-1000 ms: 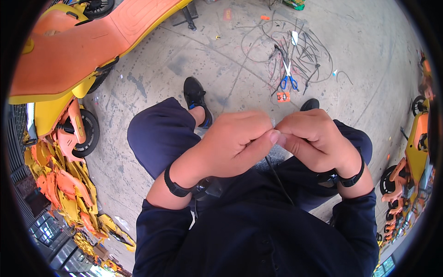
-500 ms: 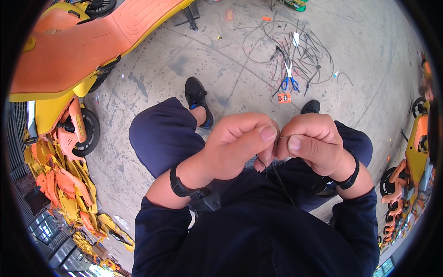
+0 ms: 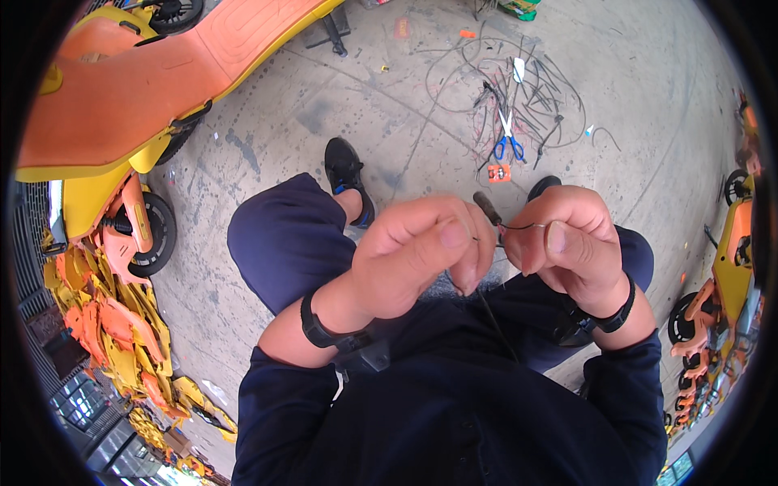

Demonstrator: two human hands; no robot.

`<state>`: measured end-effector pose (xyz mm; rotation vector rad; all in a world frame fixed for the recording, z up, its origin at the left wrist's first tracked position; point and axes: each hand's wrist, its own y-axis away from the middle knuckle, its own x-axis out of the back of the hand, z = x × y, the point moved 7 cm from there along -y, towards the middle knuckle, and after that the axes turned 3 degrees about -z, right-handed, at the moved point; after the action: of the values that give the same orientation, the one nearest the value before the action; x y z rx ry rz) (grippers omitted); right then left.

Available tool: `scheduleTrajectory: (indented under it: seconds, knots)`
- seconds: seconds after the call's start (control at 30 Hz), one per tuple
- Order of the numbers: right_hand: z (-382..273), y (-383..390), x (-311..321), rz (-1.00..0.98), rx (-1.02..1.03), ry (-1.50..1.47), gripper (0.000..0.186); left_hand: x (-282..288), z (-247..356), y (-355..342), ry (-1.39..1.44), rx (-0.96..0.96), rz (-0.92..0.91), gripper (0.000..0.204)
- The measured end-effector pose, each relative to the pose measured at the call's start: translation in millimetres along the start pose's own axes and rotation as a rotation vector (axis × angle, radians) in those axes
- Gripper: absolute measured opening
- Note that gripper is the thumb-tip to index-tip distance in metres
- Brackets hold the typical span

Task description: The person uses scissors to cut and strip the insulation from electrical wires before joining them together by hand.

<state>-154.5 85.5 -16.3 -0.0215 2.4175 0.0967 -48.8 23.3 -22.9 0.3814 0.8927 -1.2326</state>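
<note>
You seem to be in the middle of close fingertip work on a thin dark wire (image 3: 523,228), which spans from a dark stub (image 3: 487,208) to your right hand (image 3: 571,243). As I judge it, the next move calls for a firm pinch on the right, a steady left hand (image 3: 413,255) and little pull, since so fine a wire could bend or slip.

Your right thumb presses the wire's end against the index finger, with no gap between them. Your left fingers are drawn together too; a short dark strand (image 3: 475,239) peeks out at the thumb tip, so they seem to pinch it, though most of it is hidden. The stub tilts up and leftward, just above the narrow gap between your hands.

Both hands face each other above your lap, knuckles up and fingers curled inward, forearms angled in from either side. A dark cable (image 3: 498,328) runs below them across your clothes. Ahead on the floor (image 3: 267,113), blue-handled scissors (image 3: 506,138) lie by a loose heap of cable offcuts (image 3: 553,95).
</note>
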Motion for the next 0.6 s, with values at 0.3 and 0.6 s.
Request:
scheduleTrajectory:
  seconds: [0.3,0.6]
  knots:
    - [-6.3,-3.0,-6.1,-0.069,-0.049,0.229,0.016,-0.2,28.1,0.4,-0.921,-0.28,0.279,0.024]
    - [-23.5,-8.4,-11.6,-0.16,0.257,0.829,0.011,-3.8,26.6,-3.2,-1.192,-0.137,0.085,0.016]
